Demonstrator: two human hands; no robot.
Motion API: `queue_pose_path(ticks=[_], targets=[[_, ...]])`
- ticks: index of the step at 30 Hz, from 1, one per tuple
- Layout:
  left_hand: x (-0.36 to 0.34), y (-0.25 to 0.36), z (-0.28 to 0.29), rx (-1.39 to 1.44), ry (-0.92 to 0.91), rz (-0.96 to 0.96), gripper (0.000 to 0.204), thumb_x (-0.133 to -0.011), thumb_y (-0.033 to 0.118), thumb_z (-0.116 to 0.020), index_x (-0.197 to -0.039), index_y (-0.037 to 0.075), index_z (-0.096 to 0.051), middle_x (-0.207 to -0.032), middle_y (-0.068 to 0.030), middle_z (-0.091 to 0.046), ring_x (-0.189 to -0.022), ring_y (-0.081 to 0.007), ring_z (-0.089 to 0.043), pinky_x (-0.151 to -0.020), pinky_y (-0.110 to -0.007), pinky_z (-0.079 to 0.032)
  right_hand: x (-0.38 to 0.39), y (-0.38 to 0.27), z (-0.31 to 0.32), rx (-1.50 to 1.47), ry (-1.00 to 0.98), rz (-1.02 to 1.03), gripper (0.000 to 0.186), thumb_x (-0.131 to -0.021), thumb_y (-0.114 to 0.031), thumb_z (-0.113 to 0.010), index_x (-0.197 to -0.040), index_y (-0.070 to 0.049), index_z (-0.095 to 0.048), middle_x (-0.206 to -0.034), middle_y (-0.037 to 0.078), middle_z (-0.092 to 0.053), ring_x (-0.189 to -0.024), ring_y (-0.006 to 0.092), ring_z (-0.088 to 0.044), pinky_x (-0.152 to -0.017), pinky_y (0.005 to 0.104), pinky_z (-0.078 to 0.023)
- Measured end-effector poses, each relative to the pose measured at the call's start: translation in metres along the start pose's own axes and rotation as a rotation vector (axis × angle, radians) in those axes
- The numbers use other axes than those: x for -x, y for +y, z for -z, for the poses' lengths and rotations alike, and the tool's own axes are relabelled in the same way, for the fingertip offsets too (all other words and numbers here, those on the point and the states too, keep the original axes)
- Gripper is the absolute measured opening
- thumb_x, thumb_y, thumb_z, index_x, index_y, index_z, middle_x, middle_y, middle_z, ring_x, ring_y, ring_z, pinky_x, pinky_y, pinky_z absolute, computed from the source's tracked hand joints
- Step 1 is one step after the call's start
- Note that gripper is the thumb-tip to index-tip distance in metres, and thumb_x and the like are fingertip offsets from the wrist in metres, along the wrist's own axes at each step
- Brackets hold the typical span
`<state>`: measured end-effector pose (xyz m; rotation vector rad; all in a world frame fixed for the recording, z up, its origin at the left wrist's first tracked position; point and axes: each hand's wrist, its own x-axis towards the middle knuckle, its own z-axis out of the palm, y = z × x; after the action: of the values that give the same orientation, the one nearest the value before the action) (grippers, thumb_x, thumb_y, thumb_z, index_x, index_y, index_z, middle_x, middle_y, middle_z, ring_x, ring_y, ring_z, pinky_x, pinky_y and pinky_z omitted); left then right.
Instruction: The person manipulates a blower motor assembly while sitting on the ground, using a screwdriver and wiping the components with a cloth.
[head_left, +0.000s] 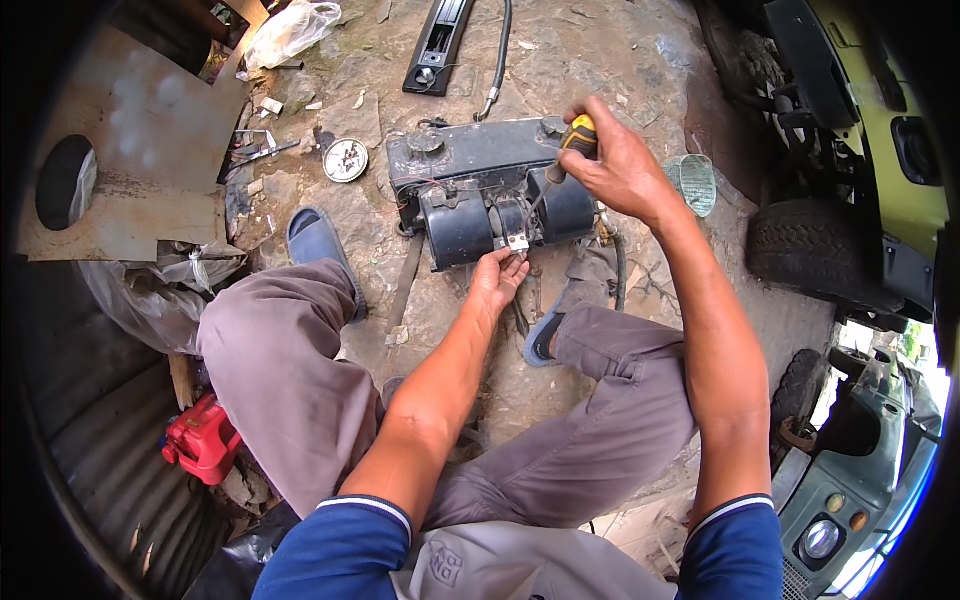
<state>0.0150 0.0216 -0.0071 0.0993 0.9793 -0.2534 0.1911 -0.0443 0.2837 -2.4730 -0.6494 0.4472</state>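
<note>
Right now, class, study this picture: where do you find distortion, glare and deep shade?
Head view: black corners, and the corrugated sheet curving along the lower left rim; head view: glare bleaching the area just above the dark green vehicle at lower right; head view: deep shade around the tyre, while the screwdriver in the right hand reads clearly.
</note>
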Motion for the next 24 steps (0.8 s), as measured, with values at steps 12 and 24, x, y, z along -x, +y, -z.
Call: queue_pose_path(ticks=[12, 24], targets=[[0.002, 0.0, -0.003, -0.072, 0.023, -0.019, 0.014, -0.096, 0.011, -0.059, -0.107, 0.002, -0.062, -0.097, -0.0102, -0.066, -0.09, -0.0213, -0.064, -0.081, -0.037, -0.054, -0.009, 0.033, -0.031, -0.079, -0.076, -0.006, 0.045, -0.083, -0.025, -0.067, -0.119, -0.007, -0.049, -0.093, 0.028, -0.068, -0.092, 0.0463, -0.066, -0.08, 0.0498, -0.051], [0.0, -0.001, -0.004, -0.064, 0.046, -0.03, 0.011, -0.097, 0.01, -0.06, -0.104, 0.002, -0.061, -0.095, -0.0102, -0.065, -0.088, -0.0201, -0.064, -0.079, -0.035, -0.055, -0.01, 0.035, -0.04, -0.044, -0.075, -0.02, 0.044, -0.082, -0.022, -0.067, -0.119, -0.005, -0.048, -0.098, 0.031, -0.067, -0.098, 0.0482, -0.065, -0.086, 0.0511, -0.05]])
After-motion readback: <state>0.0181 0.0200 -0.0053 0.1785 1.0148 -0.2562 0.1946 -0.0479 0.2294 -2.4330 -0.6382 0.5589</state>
